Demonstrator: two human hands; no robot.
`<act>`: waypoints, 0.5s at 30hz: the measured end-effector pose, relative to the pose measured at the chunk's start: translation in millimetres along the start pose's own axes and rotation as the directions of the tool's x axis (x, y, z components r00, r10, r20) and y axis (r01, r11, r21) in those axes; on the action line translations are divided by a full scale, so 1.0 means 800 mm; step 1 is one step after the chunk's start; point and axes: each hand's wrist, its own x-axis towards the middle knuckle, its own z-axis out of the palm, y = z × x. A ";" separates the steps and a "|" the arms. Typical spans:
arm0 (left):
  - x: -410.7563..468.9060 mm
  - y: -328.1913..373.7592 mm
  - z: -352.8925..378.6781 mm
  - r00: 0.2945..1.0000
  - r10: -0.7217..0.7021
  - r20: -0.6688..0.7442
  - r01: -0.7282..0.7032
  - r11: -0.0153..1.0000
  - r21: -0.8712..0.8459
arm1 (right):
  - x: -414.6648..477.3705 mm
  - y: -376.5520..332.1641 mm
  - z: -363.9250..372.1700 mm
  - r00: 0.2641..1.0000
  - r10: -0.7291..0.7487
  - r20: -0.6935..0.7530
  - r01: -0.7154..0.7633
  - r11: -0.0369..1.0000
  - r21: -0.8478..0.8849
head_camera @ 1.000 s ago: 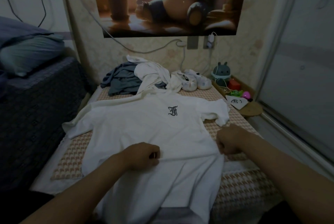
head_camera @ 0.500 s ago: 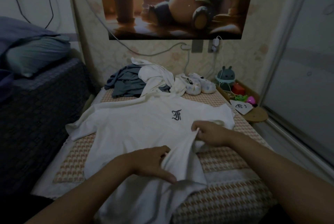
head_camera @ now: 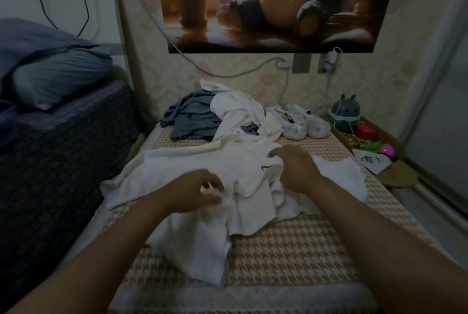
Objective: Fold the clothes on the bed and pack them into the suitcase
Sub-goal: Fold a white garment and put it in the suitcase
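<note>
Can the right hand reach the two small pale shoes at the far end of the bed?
Probably yes. The two small pale fabric shoes lie just beyond the right hand, with only bare checked bed cover between. The hand is on the white cotton T-shirt, which it must leave first.

Bed (head_camera: 291,250) — shirt (head_camera: 192,167), clothes pile (head_camera: 192,121)
</note>
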 end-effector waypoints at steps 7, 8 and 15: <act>-0.021 -0.050 0.048 0.946 -0.017 0.323 -0.069 0.965 0.253 | 0.022 -0.012 0.040 0.918 0.011 0.397 0.112 0.952 -0.286; -0.018 -0.059 0.044 0.974 0.044 0.221 -0.080 0.984 0.160 | 0.028 -0.009 0.038 0.954 -0.008 0.298 0.115 0.932 -0.344; 0.031 -0.079 -0.031 0.881 -0.233 -0.412 0.287 0.955 0.074 | 0.074 0.008 0.013 0.960 0.243 -0.136 -0.236 0.970 0.063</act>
